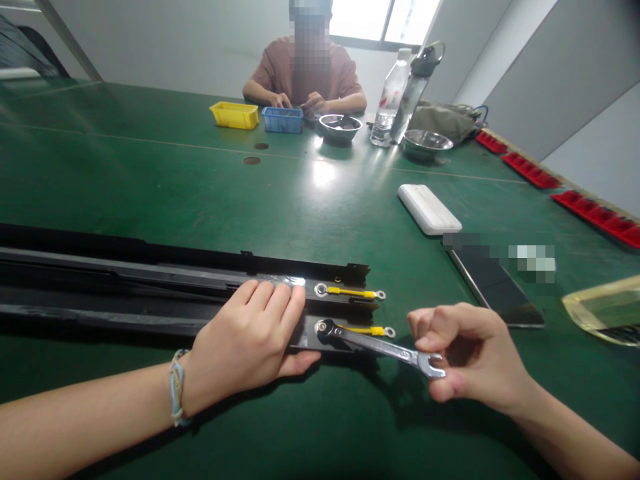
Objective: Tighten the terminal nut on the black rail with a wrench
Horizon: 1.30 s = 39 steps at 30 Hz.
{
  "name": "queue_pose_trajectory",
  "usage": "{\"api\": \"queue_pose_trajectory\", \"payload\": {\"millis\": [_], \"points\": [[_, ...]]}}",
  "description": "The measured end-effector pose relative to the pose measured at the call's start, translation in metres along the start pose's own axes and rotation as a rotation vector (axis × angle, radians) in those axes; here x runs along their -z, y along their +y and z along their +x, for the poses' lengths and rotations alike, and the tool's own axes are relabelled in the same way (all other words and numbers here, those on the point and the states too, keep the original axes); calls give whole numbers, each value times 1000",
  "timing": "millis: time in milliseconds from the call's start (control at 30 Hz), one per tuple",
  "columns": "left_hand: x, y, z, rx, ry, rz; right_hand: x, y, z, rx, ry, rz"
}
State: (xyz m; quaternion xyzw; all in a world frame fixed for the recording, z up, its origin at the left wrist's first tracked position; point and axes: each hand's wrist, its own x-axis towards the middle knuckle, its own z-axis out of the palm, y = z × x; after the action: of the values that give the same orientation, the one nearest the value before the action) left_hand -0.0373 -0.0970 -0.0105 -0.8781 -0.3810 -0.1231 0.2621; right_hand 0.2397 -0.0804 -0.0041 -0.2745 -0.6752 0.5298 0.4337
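Note:
Two long black metal rails (165,313) lie side by side across the left of the table. My left hand (250,327) is wrapped over the near rail close to its right end. A combination wrench (380,345) has its ring end around the fastener on that rail, and my right hand (465,353) grips its open-jaw end between thumb and fingers. Beneath the wrench runs a short yellow wire (360,330) with ring terminals. On the far rail, another yellow wire (350,292) is fixed at one end, its other ring terminal sticking out past the rail.
A white power bank (429,209) and a dark phone (493,283) lie at right, beside a yellow clear-sided item (605,310). Across the table sits a person (275,73) behind a yellow bin (234,115), a blue bin (283,121), a metal bowl (341,132) and a water bottle (387,110).

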Motion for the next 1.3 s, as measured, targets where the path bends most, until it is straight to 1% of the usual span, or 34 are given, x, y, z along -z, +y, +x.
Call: {"api": "queue_pose_trajectory", "payload": {"millis": [100, 200, 300, 367, 500, 600, 767, 833, 867, 1033, 1133, 1200, 1300], "points": [[1, 1, -1, 0, -3, -1, 2, -2, 1, -38, 69, -63], [2, 1, -1, 2, 0, 1, 4, -4, 1, -132, 202, -116], [3, 0, -1, -1, 9, 3, 5, -1, 3, -231, 291, -116], [3, 0, -1, -4, 11, 3, 6, 3, 4, -271, 362, -71], [4, 0, -1, -3, 5, 3, 4, 8, 7, -364, 387, 22], [4, 1, -1, -2, -2, 3, 3, 7, 9, -375, 393, 54], [3, 1, -1, 2, 3, -1, 4, 4, 13, -396, 450, 102], [3, 1, -1, 1, 3, -3, 5, 4, 14, -388, 430, 129], [3, 1, -1, 0, 4, -4, 5, 3, 14, -371, 400, 139], [5, 0, -3, -3, -2, -1, 5, 3, 11, -205, 168, 185], [5, 0, -3, 2, -9, 0, 3, 3, 9, -140, 62, 208], [5, -1, -2, 5, -7, -2, 2, 2, 8, -110, 23, 205], [3, -2, -1, 2, -4, 0, 1, 1, 8, -79, 0, 177]]}}
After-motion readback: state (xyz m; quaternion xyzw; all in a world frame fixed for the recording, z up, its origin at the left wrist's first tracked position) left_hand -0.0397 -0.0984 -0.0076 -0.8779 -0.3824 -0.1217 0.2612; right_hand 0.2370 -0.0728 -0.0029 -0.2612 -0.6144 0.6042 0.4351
